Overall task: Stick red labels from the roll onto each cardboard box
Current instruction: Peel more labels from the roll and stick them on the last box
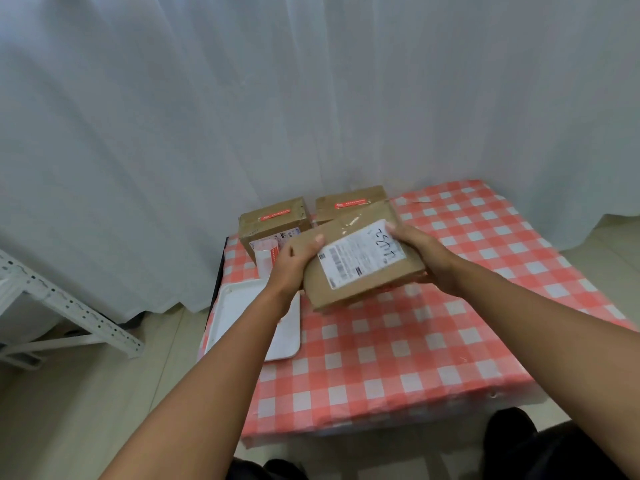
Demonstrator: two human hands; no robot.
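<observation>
Both hands are closed around one cardboard box (360,261), which is held tilted above the checkered tablecloth (398,358). By the left hand (294,263) the left edge of the box is gripped, with the thumb laid on the top face. By the right hand (420,252) the right side is gripped, with the thumb tip placed on the white shipping label (362,254) that is stuck on the top. Some handwriting is seen on this label, but it cannot be read. Behind the held box, two other boxes are placed at the far edge of the table: the left box (275,223) and the right box (349,202). On the top of each a red label (276,215) is already stuck. The roll of labels (266,254) is partly seen in front of the left box, just beside the left hand. A white tray (239,317) is lying on the left part of the table, under the left forearm. A white curtain (311,98) is hung behind.
</observation>
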